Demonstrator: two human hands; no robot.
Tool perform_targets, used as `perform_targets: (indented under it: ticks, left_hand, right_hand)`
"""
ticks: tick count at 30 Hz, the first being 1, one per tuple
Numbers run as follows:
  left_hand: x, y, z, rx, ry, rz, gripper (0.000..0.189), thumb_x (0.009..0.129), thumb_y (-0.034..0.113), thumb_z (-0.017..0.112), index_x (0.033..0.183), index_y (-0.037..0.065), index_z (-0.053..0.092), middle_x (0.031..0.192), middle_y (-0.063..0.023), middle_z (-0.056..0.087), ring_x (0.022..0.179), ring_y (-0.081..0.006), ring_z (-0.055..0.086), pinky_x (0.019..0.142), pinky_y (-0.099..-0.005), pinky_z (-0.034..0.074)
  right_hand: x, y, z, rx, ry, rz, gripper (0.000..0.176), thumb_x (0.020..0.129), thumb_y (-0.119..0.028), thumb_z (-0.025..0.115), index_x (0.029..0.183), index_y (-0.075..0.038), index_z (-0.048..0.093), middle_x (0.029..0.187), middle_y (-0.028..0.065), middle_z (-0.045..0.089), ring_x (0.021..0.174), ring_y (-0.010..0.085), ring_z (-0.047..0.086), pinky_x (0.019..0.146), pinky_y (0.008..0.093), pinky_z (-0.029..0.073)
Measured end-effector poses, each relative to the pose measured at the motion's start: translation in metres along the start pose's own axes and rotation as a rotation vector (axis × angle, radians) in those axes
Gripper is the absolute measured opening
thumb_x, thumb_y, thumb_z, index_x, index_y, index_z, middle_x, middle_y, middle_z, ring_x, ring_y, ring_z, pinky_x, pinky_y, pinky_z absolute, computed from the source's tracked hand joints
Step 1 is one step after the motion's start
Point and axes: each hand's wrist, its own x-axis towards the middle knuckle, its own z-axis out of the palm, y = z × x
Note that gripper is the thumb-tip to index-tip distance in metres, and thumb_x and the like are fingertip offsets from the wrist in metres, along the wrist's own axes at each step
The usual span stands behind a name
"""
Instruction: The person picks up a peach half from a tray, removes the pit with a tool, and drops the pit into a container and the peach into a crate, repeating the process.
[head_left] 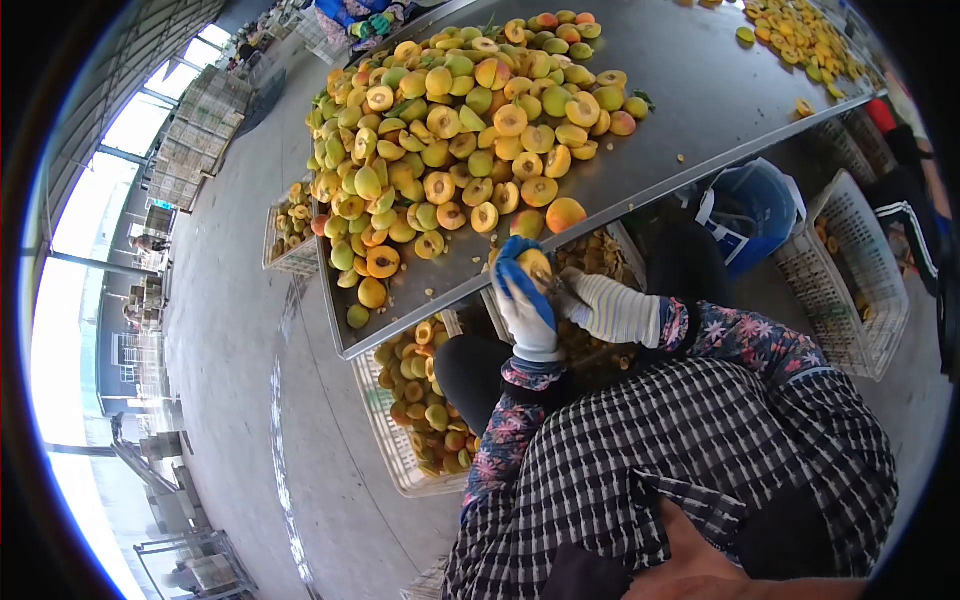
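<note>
My left hand [526, 305], in a white glove with blue fingers, is wrapped round a halved yellow fruit [535, 268] just off the metal table's near edge. Right beside it, my right hand [605, 305] wears a striped pale glove with dark fingertips; its fingers are closed against the fruit, and any tool in them is too small to make out. A big heap of whole and halved fruit [470, 130] covers the left part of the metal table [660, 150]. Below my hands, a crate [615, 245] holds brownish pieces.
A crate of fruit [405, 470] stands at the lower left, another [290, 262] beyond the table's left end. At the right are a blue bucket [755, 215] and a white crate [850, 300]. A co-worker's gloved hands [375, 27] show at the top; another person sits at the far right.
</note>
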Motion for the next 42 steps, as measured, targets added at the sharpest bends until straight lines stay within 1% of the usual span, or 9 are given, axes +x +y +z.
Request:
perform_targets:
  ticks: [7, 10, 14, 20, 23, 28, 34, 37, 42]
  left_hand:
    - [0.014, 0.009, -0.023, -0.264, -0.157, -0.53, 0.063, 0.104, 0.054, 0.03, 0.111, -0.002, 0.06, 0.104, -0.0142, 0.066, 0.087, -0.0261, 0.066, 0.084, -0.0365, 0.054]
    - [0.019, 0.009, -0.024, -0.2, -0.241, -0.5, 0.068, 0.102, 0.058, 0.03, 0.113, -0.002, 0.059, 0.1, -0.0134, 0.067, 0.089, -0.0275, 0.066, 0.086, -0.0373, 0.054]
    - [0.006, 0.018, 0.007, -0.469, 0.1, -0.428, 0.066, 0.103, 0.056, 0.032, 0.107, -0.002, 0.063, 0.095, -0.0101, 0.068, 0.088, -0.0191, 0.065, 0.084, -0.0318, 0.052]
    - [0.011, -0.035, -0.029, -0.096, -0.321, -0.31, 0.054, 0.105, 0.047, 0.037, 0.11, -0.003, 0.056, 0.092, -0.013, 0.069, 0.083, -0.0234, 0.067, 0.081, -0.0341, 0.055]
    - [0.013, -0.039, -0.038, 0.294, -0.5, -0.094, 0.053, 0.106, 0.044, 0.035, 0.101, -0.004, 0.059, 0.092, -0.0155, 0.068, 0.082, -0.0236, 0.067, 0.078, -0.0343, 0.056]
    - [0.01, -0.054, -0.035, 0.04, -0.309, -0.261, 0.053, 0.103, 0.046, 0.042, 0.098, -0.004, 0.06, 0.089, -0.0152, 0.067, 0.077, -0.0265, 0.068, 0.071, -0.0376, 0.058]
    - [0.007, -0.04, -0.018, -0.163, -0.141, -0.376, 0.048, 0.101, 0.041, 0.051, 0.096, -0.005, 0.061, 0.083, -0.0141, 0.067, 0.071, -0.0269, 0.068, 0.067, -0.0379, 0.058]
    - [0.014, -0.005, -0.014, -0.448, -0.157, -0.667, 0.038, 0.098, 0.027, 0.059, 0.108, -0.009, 0.063, 0.089, -0.0129, 0.071, 0.072, -0.0231, 0.068, 0.067, -0.0331, 0.057]
    - [0.017, 0.001, -0.01, -0.329, -0.188, -0.648, 0.04, 0.101, 0.031, 0.055, 0.096, -0.006, 0.067, 0.085, -0.012, 0.07, 0.071, -0.0188, 0.067, 0.066, -0.031, 0.056]
  right_hand:
    - [-0.006, 0.034, 0.008, 0.381, -0.154, -0.116, 0.034, 0.103, -0.022, 0.05, 0.128, 0.0, 0.051, 0.117, 0.0141, 0.06, 0.113, 0.022, 0.058, 0.097, 0.0287, 0.048]
    - [-0.001, -0.006, -0.031, 0.189, -0.269, 0.051, 0.033, 0.102, -0.023, 0.052, 0.127, 0.0, 0.053, 0.111, 0.016, 0.064, 0.109, 0.0237, 0.061, 0.091, 0.0306, 0.049]
    - [-0.001, 0.0, -0.021, 0.105, -0.174, 0.188, 0.032, 0.101, -0.023, 0.054, 0.124, 0.0, 0.055, 0.108, 0.0179, 0.066, 0.104, 0.025, 0.063, 0.085, 0.0315, 0.049]
    - [-0.007, 0.058, 0.01, 0.291, -0.191, -0.133, 0.036, 0.101, -0.029, 0.054, 0.124, -0.002, 0.057, 0.106, 0.012, 0.066, 0.1, 0.0177, 0.062, 0.083, 0.0269, 0.049]
    - [-0.008, 0.012, -0.016, 0.361, -0.326, 0.23, 0.043, 0.101, -0.039, 0.052, 0.123, -0.003, 0.057, 0.085, 0.0048, 0.063, 0.076, 0.0143, 0.062, 0.065, 0.0253, 0.049]
    - [-0.016, -0.032, -0.019, 1.072, -0.331, 0.76, 0.045, 0.1, -0.052, 0.048, 0.103, -0.008, 0.057, 0.057, -0.0064, 0.04, 0.04, 0.0069, 0.037, 0.037, 0.0232, 0.03]
    - [-0.017, -0.014, -0.012, 1.495, -0.407, 0.745, 0.046, 0.099, -0.055, 0.047, 0.097, -0.009, 0.053, 0.057, -0.0069, 0.034, 0.04, 0.0039, 0.029, 0.036, 0.0206, 0.025]
    - [-0.019, -0.015, -0.01, 1.45, -0.359, 0.758, 0.046, 0.1, -0.054, 0.046, 0.097, -0.008, 0.053, 0.057, -0.0069, 0.034, 0.039, 0.004, 0.029, 0.035, 0.0204, 0.023]
    - [-0.022, -0.015, -0.013, 1.388, -0.358, 0.749, 0.044, 0.101, -0.052, 0.045, 0.098, -0.009, 0.054, 0.057, -0.0069, 0.034, 0.04, 0.0042, 0.03, 0.036, 0.0203, 0.025]
